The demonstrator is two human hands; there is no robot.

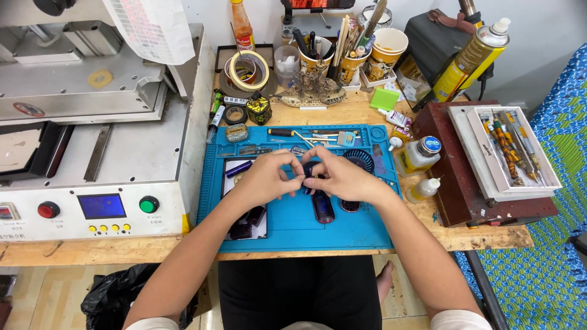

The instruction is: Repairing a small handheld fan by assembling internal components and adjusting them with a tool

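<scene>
Both hands meet over the middle of the blue work mat (293, 229). The left hand (267, 179) and right hand (342, 178) curl their fingertips tightly around a small dark part (310, 173), pinched between them just above the mat; what it is, I cannot tell. Directly near of it lies a dark oval piece (323, 208) on the mat, with a round black grille (359, 160) just right. Risk here, as I judge it: the part is tiny and gripped only at the tips, so a slip could drop it among the loose tools (318, 137) at the mat's far edge. The glue bottles (418, 156) stand close to the right elbow's path, easily knocked.
</scene>
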